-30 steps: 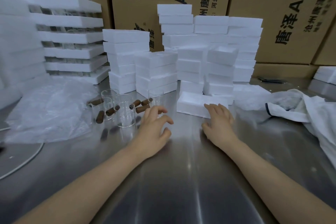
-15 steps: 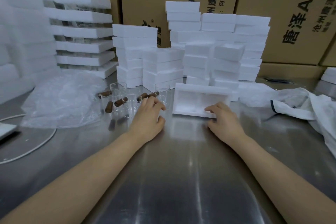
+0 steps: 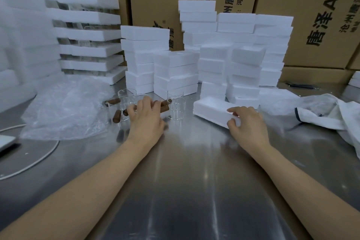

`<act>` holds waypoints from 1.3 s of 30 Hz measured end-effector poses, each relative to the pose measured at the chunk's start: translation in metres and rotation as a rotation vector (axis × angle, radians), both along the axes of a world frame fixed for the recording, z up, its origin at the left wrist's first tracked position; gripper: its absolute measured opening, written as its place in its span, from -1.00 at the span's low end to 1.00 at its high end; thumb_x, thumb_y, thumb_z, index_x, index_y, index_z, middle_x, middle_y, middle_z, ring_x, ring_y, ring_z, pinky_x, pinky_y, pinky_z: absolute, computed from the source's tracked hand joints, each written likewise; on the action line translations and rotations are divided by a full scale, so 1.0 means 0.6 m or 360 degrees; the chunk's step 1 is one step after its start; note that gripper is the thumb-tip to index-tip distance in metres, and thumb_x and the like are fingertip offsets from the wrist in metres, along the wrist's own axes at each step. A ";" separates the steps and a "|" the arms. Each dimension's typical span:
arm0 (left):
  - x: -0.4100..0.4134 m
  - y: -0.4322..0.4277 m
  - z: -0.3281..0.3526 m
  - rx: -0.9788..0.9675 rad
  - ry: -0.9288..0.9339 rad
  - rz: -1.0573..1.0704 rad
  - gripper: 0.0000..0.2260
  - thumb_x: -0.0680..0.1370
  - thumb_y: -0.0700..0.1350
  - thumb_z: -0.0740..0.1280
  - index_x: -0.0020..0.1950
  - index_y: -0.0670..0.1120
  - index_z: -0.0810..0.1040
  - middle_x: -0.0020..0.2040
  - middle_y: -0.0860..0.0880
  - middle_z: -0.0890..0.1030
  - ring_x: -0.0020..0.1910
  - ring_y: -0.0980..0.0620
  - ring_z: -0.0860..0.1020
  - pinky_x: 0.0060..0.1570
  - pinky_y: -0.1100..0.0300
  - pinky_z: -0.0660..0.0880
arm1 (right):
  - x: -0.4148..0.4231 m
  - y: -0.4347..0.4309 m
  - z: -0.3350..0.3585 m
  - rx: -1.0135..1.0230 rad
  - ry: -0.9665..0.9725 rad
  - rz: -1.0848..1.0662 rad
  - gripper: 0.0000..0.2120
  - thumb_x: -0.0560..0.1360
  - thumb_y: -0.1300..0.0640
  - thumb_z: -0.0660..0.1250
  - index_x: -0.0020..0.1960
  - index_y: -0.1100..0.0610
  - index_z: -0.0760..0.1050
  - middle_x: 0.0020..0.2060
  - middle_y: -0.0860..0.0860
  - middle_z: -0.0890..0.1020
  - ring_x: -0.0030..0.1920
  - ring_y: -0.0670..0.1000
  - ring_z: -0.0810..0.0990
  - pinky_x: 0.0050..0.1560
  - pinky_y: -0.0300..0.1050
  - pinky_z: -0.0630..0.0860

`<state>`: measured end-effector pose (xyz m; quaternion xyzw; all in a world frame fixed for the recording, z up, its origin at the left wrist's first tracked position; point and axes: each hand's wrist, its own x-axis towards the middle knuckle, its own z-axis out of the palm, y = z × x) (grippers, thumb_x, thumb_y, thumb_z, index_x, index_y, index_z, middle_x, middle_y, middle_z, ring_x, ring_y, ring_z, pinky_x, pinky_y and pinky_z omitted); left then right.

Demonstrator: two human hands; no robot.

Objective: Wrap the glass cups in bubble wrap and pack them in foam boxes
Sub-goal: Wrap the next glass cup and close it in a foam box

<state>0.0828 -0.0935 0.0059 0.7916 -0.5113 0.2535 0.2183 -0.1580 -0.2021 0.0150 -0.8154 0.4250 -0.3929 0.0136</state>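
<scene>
Several clear glass cups (image 3: 176,107) with brown wooden handles stand on the steel table left of centre. My left hand (image 3: 146,121) reaches among them, its fingers curled over one cup that it mostly hides. A white foam box (image 3: 210,109) lies on the table right of centre. My right hand (image 3: 247,124) grips its near right end, thumb on the front wall and fingers on top. A crumpled sheet of bubble wrap (image 3: 64,111) lies left of the cups.
Stacks of white foam boxes (image 3: 175,72) stand behind the cups and box. Taller foam trays (image 3: 87,35) fill the back left, cardboard cartons (image 3: 311,15) the wall. A white cloth (image 3: 335,115) lies at right. A white cable (image 3: 39,160) curves at left.
My left hand moved forward onto a cup among the glasses. My right hand tipped the foam box up to show its hollow, then laid it back down.
</scene>
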 end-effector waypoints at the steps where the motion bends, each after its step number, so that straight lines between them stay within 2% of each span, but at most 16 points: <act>1: 0.001 0.000 0.000 -0.0010 0.0026 -0.0034 -0.65 0.48 -0.18 0.29 0.27 -0.10 0.44 0.14 -0.08 0.33 0.09 -0.07 0.35 0.15 0.03 0.06 | -0.001 -0.001 -0.001 -0.0015 0.0024 0.0002 -0.71 0.47 0.28 0.27 0.17 0.18 0.58 0.02 0.10 0.63 0.11 0.14 0.46 0.16 0.00 0.30; 5: -0.013 0.006 0.002 -0.0066 0.0069 -0.0208 -0.57 0.46 -0.22 0.39 0.31 -0.07 0.42 0.08 -0.03 0.25 -0.16 0.09 0.00 0.05 0.13 0.07 | 0.004 0.004 0.001 -0.0190 -0.0057 0.0091 -0.68 0.43 0.35 0.31 0.17 0.20 0.58 0.08 0.14 0.55 0.17 0.20 0.42 0.13 -0.05 0.18; 6: -0.020 0.008 0.003 -0.0070 0.0030 -0.0243 -0.54 0.45 -0.21 0.41 0.33 -0.07 0.41 0.09 -0.04 0.27 -0.16 0.09 0.00 0.01 0.15 0.08 | 0.009 0.008 0.002 -0.0218 -0.0070 0.0146 -0.68 0.43 0.35 0.29 0.16 0.20 0.58 0.08 0.14 0.55 0.18 0.18 0.40 0.11 -0.10 0.14; 9: -0.052 0.013 0.008 -0.0001 -0.0049 -0.0354 -0.50 0.44 -0.26 0.36 0.38 -0.10 0.39 0.14 -0.12 0.36 0.00 -0.07 0.37 0.04 0.12 0.23 | 0.021 0.023 -0.001 -0.0206 0.0039 0.0398 -0.64 0.42 0.29 0.22 0.18 0.19 0.57 0.06 0.11 0.54 0.15 0.10 0.36 0.05 -0.16 0.12; 11: -0.077 0.018 0.010 0.0022 -0.0048 -0.0487 -0.50 0.43 -0.30 0.29 0.37 -0.10 0.40 0.14 -0.13 0.38 0.00 -0.11 0.45 0.06 0.09 0.28 | 0.028 0.031 -0.006 -0.0168 0.0167 0.0554 -0.62 0.42 0.30 0.23 0.21 0.17 0.55 0.05 0.08 0.53 0.12 0.12 0.40 -0.01 -0.15 0.14; 13: -0.097 0.023 0.008 -0.0049 -0.0020 -0.0686 -0.54 0.43 -0.30 0.29 0.33 -0.09 0.44 0.08 -0.10 0.39 -0.07 -0.01 0.38 0.02 0.12 0.30 | 0.031 0.033 -0.010 -0.0125 0.0267 0.0652 -0.58 0.44 0.31 0.25 0.29 0.13 0.50 0.10 0.05 0.51 0.14 0.09 0.39 0.02 -0.12 0.18; 15: -0.104 0.024 0.005 -0.0096 0.0040 -0.0885 -0.52 0.46 -0.23 0.33 0.37 -0.02 0.41 0.05 -0.01 0.33 -0.14 0.13 0.18 0.03 0.20 0.22 | 0.030 0.031 -0.010 -0.0047 0.0302 0.0723 -0.53 0.45 0.30 0.28 0.35 0.10 0.44 0.18 0.02 0.49 0.20 0.04 0.35 0.10 -0.15 0.20; 17: -0.102 0.021 0.002 -0.0023 0.0200 -0.0996 -0.41 0.49 -0.07 0.38 0.48 0.08 0.25 0.12 0.05 0.23 -0.05 0.20 0.13 0.17 0.21 0.14 | 0.027 0.028 -0.011 0.0018 0.0307 0.0740 -0.50 0.45 0.29 0.29 0.38 0.09 0.40 0.24 0.00 0.47 0.27 0.02 0.32 0.15 -0.17 0.17; 19: -0.094 0.015 -0.004 0.0006 0.0387 -0.0926 -0.19 0.45 0.08 0.43 0.55 0.07 0.02 0.27 0.01 0.16 0.19 0.13 0.15 0.31 0.16 0.04 | 0.024 0.025 -0.013 0.0085 0.0321 0.0703 -0.49 0.48 0.26 0.30 0.41 0.07 0.37 0.25 -0.02 0.47 0.30 0.00 0.30 0.18 -0.20 0.13; 21: -0.082 0.011 -0.008 0.0084 0.0636 -0.0810 -0.06 0.39 0.19 0.46 0.56 0.04 -0.08 0.38 -0.01 0.12 0.36 0.10 0.11 0.37 0.12 -0.01 | 0.023 0.022 -0.015 0.0145 0.0333 0.0706 -0.52 0.52 0.21 0.29 0.42 0.04 0.36 0.22 -0.04 0.49 0.29 -0.01 0.32 0.22 -0.20 0.12; 23: -0.068 0.008 -0.009 0.0222 0.0850 -0.0807 -0.18 0.35 0.25 0.47 0.47 0.08 0.12 0.32 0.08 0.31 0.36 0.07 0.27 0.37 0.12 0.09 | 0.024 0.022 -0.015 0.0182 0.0357 0.0748 -0.58 0.56 0.16 0.26 0.41 0.02 0.38 0.17 -0.05 0.53 0.23 -0.03 0.35 0.27 -0.15 0.18; 26: -0.053 0.006 -0.013 0.0296 0.1019 -0.0882 -0.40 0.34 0.20 0.50 0.26 0.07 0.35 0.12 0.15 0.49 0.13 0.13 0.47 0.21 0.20 0.36 | 0.028 0.027 -0.014 0.0162 0.0351 0.0841 -0.74 0.59 0.14 0.20 0.25 0.09 0.49 -0.01 -0.03 0.59 0.05 -0.03 0.41 0.18 -0.03 0.32; 29: -0.055 0.003 -0.012 0.0078 0.1053 -0.1014 -0.44 0.35 0.05 0.55 0.25 0.12 0.36 0.15 0.19 0.47 0.07 0.23 0.46 0.03 0.38 0.39 | 0.027 0.038 -0.005 0.0031 0.0282 0.0975 -0.77 0.60 0.15 0.18 0.18 0.18 0.51 -0.16 -0.12 0.53 -0.13 -0.16 0.38 0.00 -0.19 0.37; 31: -0.061 0.004 -0.008 -0.0197 0.1059 -0.1105 -0.39 0.35 -0.03 0.55 0.28 0.24 0.32 0.18 0.28 0.44 0.10 0.29 0.46 0.06 0.43 0.36 | 0.028 0.046 0.003 -0.0137 0.0086 0.0978 -0.72 0.59 0.19 0.20 0.26 0.21 0.50 -0.10 -0.22 0.48 -0.09 -0.31 0.39 0.01 -0.44 0.31; 33: -0.064 0.004 -0.006 -0.0425 0.1018 -0.1155 -0.35 0.35 -0.06 0.53 0.24 0.37 0.27 0.17 0.34 0.42 0.13 0.28 0.47 0.04 0.49 0.36 | 0.031 0.049 0.005 -0.0219 -0.0105 0.0942 -0.70 0.58 0.24 0.22 0.29 0.25 0.50 -0.04 -0.21 0.49 -0.03 -0.39 0.40 0.05 -0.49 0.29; 39: -0.058 -0.001 -0.008 -0.0426 0.0935 -0.1049 -0.27 0.31 -0.14 0.56 0.16 0.50 0.26 0.11 0.47 0.41 0.08 0.36 0.46 -0.02 0.58 0.31 | 0.033 0.040 -0.008 -0.0103 -0.0083 0.0956 -0.66 0.57 0.28 0.29 0.34 0.21 0.48 -0.02 -0.28 0.46 -0.02 -0.49 0.38 0.09 -0.55 0.26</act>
